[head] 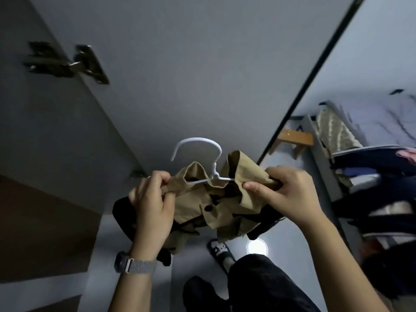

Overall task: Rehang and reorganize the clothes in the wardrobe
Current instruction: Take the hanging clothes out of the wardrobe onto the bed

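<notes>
- Broadly, wardrobe door (191, 64) fills most of the view, grey panel, a metal hinge (67, 63) at upper left; dark gap runs along its right edge.
- Right of that edge: hanging clothes (371, 176) in dark and pale fabrics, blurred, can't sort individual pieces; a wooden piece (295, 137) shows just behind the door edge.
- Floor (126, 278) below is pale grey, with a bright light reflection near the person's slippered foot (219, 248).
- Khaki jacket (209, 206) is the task item, held up in front of the door between both hands, black buttons and black trim or lining visible, collar bunched up.
- White hanger (198, 144) sits inside the collar, hook sticking up above the fabric; its arms disappear into the jacket's neck.
- Left hand (153, 203) pinches the jacket's left shoulder fabric, fingers curled on it; watch with a mesh band (137, 265) on that wrist.
- Right hand (290, 190) grips the right shoulder and collar fabric, thumb pressed over the fold.
- Step, my read: seating the jacket onto the hanger, shoulders not yet squared.
- Next likely needs: tug each shoulder over a hanger arm, flatten the collar, then free one hand to take the hook and reach the rail, which isn't in view.
</notes>
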